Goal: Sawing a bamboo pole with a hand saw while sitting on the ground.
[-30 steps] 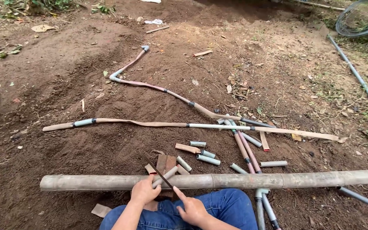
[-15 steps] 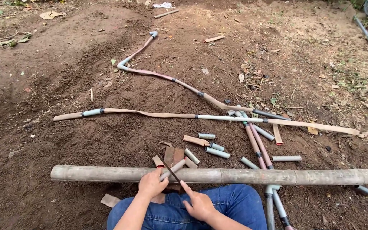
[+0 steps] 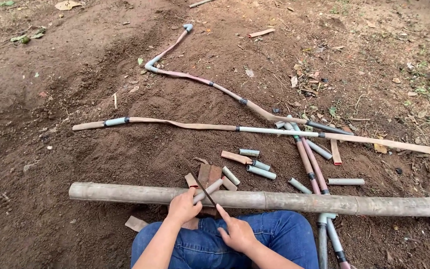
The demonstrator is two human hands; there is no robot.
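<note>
Sitting on brown dirt, knees in blue jeans (image 3: 274, 239) | left hand (image 3: 184, 206) wraps its fingers around a short grey pipe piece (image 3: 209, 190) resting on the long bamboo pole (image 3: 324, 201) | right hand (image 3: 237, 233) pinches a thin dark blade (image 3: 201, 185) laid across that pipe | more cut pipe bits (image 3: 261, 172) lie just past the pole.

Bare forearms, no sleeves in view, no gloves, no watch or rings visible on left hand (image 3: 183, 206) or right hand (image 3: 238, 233), blue denim jeans (image 3: 274, 234) over both legs, faded at the knees, seam lines showing, footwear out of frame
</note>
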